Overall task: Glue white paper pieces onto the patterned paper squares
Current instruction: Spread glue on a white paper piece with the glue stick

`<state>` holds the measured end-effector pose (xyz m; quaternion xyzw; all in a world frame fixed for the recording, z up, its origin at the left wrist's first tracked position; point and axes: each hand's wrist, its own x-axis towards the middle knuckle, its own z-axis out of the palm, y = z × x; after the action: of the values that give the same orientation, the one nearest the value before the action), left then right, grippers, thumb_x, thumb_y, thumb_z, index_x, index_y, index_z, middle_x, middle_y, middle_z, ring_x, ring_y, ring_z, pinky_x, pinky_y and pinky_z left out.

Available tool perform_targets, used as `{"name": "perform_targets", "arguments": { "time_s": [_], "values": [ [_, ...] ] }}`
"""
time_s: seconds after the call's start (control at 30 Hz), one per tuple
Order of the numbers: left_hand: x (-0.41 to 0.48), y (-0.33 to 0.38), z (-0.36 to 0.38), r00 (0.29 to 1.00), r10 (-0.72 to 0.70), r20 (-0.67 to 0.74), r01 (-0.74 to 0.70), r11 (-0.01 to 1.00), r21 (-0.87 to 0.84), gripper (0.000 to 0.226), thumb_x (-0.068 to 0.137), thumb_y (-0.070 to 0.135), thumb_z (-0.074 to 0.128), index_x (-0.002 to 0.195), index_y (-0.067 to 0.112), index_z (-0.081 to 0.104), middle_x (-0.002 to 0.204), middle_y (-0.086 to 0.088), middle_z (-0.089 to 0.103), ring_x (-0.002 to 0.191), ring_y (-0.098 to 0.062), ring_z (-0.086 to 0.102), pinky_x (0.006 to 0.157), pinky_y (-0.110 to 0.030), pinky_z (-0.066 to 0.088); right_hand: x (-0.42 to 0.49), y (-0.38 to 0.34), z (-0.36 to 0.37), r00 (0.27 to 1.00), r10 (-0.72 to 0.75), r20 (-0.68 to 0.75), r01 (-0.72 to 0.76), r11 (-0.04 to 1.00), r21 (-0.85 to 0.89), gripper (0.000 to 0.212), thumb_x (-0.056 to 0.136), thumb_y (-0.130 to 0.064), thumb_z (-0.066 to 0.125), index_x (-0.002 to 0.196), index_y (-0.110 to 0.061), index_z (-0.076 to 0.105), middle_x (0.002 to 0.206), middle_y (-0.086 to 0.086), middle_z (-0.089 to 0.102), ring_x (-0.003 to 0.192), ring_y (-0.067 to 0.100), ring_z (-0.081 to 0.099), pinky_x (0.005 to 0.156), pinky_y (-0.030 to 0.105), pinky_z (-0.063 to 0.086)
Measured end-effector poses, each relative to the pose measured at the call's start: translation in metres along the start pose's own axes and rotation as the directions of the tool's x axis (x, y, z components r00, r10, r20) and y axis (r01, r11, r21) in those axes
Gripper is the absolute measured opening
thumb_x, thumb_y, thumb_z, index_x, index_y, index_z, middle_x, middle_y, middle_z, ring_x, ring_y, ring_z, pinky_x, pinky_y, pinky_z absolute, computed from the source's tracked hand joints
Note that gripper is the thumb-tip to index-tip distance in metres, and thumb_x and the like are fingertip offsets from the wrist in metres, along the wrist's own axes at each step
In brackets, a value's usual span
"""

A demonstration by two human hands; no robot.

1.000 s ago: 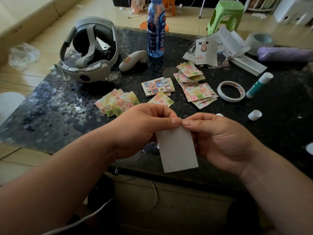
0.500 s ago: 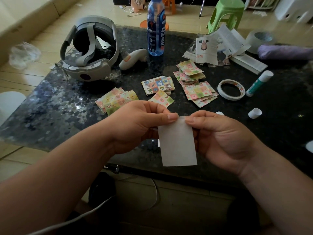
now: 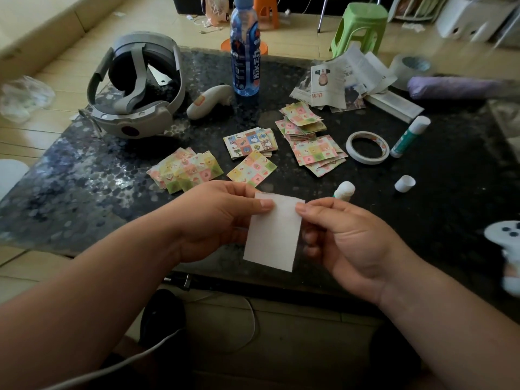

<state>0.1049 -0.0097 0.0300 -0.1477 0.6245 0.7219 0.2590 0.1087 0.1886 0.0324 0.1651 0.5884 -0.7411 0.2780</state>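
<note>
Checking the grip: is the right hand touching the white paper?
Touching. The head view shows the right hand pinching the white paper at its upper right edge.

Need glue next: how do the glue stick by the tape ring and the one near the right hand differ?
The far glue stick, by the tape ring, is capped; the near glue stick looks uncapped, a loose white cap standing beside it. The far one shows whole; the near one is mostly hidden behind the right hand. Both have green bodies.
</note>
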Motion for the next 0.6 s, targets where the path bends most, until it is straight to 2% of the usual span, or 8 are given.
{"name": "perform_targets", "arguments": {
  "time_s": [0.07, 0.1, 0.17, 0.2, 0.23, 0.3, 0.43, 0.6],
  "values": [
    [0.003, -0.002, 0.001, 0.999, 0.003, -0.05, 0.0, 0.997, 0.077, 0.011, 0.084, 0.013, 0.073, 0.084, 0.008, 0.063, 0.091, -0.011, 0.072, 0.08, -0.02, 0.07, 0.065, -0.03, 0.059, -0.003, -0.002, -0.009, 0.999, 0.014, 0.029, -0.006, 0.966, -0.257, 0.009, 0.082, -0.016, 0.079, 0.082, -0.013, 0.071, 0.073, 0.005, 0.068, 0.059, 0.013, 0.055, 0.054, 0.027, 0.042],
    [0.005, -0.004, 0.001, 0.997, 0.006, -0.08, 0.006, 0.989, 0.146, 0.01, 0.087, 0.012, 0.073, 0.083, 0.008, 0.065, 0.09, -0.01, 0.073, 0.078, -0.019, 0.07, 0.064, -0.03, 0.059, -0.003, -0.007, -0.017, 0.998, 0.033, 0.046, -0.006, 0.868, -0.496, 0.01, 0.083, -0.02, 0.081, 0.085, -0.015, 0.073, 0.075, 0.002, 0.072, 0.061, 0.013, 0.06, 0.055, 0.026, 0.047],
    [0.011, -0.01, 0.002, 0.988, 0.032, -0.149, 0.019, 0.944, 0.328, 0.009, 0.088, 0.016, 0.076, 0.084, 0.01, 0.07, 0.092, -0.008, 0.075, 0.081, -0.021, 0.071, 0.071, -0.037, 0.059, 0.0, -0.017, -0.036, 0.997, 0.079, 0.026, -0.014, 0.471, -0.882, 0.014, 0.082, -0.033, 0.083, 0.088, -0.025, 0.074, 0.081, -0.006, 0.075, 0.071, 0.007, 0.069, 0.064, 0.023, 0.055],
    [0.014, -0.014, 0.003, 0.981, 0.069, -0.18, 0.02, 0.892, 0.451, 0.01, 0.088, 0.021, 0.078, 0.086, 0.013, 0.073, 0.092, -0.006, 0.075, 0.084, -0.022, 0.071, 0.074, -0.039, 0.059, 0.002, -0.021, -0.046, 0.998, 0.067, -0.02, -0.039, 0.295, -0.955, 0.015, 0.081, -0.038, 0.084, 0.088, -0.028, 0.074, 0.084, -0.007, 0.075, 0.077, 0.006, 0.069, 0.069, 0.025, 0.056],
    [0.016, -0.017, 0.005, 0.973, 0.119, -0.197, 0.016, 0.819, 0.574, 0.01, 0.087, 0.025, 0.079, 0.087, 0.016, 0.075, 0.09, -0.002, 0.075, 0.085, -0.02, 0.07, 0.076, -0.039, 0.059, 0.005, -0.024, -0.056, 0.997, 0.024, -0.078, -0.081, 0.209, -0.975, 0.017, 0.081, -0.041, 0.083, 0.088, -0.03, 0.072, 0.087, -0.008, 0.073, 0.08, 0.006, 0.068, 0.071, 0.026, 0.056],
    [0.018, -0.02, 0.013, 0.963, 0.2, -0.182, -0.009, 0.695, 0.719, 0.008, 0.087, 0.029, 0.079, 0.09, 0.023, 0.074, 0.088, 0.005, 0.072, 0.083, -0.013, 0.068, 0.075, -0.035, 0.06, 0.012, -0.025, -0.071, 0.981, -0.107, -0.163, -0.135, 0.233, -0.963, 0.024, 0.081, -0.042, 0.084, 0.095, -0.03, 0.068, 0.092, -0.008, 0.071, 0.082, 0.007, 0.066, 0.067, 0.026, 0.051],
    [0.027, -0.024, 0.029, 0.971, 0.209, -0.114, -0.055, 0.663, 0.747, 0.013, 0.087, 0.027, 0.078, 0.097, 0.028, 0.069, 0.086, 0.004, 0.068, 0.075, -0.013, 0.068, 0.069, -0.031, 0.061, 0.032, -0.022, -0.081, 0.961, -0.229, -0.156, -0.038, 0.449, -0.893, 0.054, 0.077, -0.044, 0.086, 0.121, -0.034, 0.056, 0.102, -0.01, 0.067, 0.091, 0.008, 0.064, 0.075, 0.03, 0.05],
    [0.046, -0.028, 0.043, 0.955, 0.286, -0.077, -0.103, 0.565, 0.819, 0.023, 0.088, 0.031, 0.076, 0.108, 0.027, 0.066, 0.082, 0.008, 0.063, 0.073, -0.007, 0.06, 0.064, -0.024, 0.047, 0.052, -0.01, -0.073, 0.954, -0.287, -0.082, 0.067, 0.475, -0.877, 0.059, 0.082, -0.039, 0.084, 0.131, -0.041, 0.052, 0.104, -0.011, 0.061, 0.09, 0.007, 0.063, 0.08, 0.03, 0.049]
  ]
}}
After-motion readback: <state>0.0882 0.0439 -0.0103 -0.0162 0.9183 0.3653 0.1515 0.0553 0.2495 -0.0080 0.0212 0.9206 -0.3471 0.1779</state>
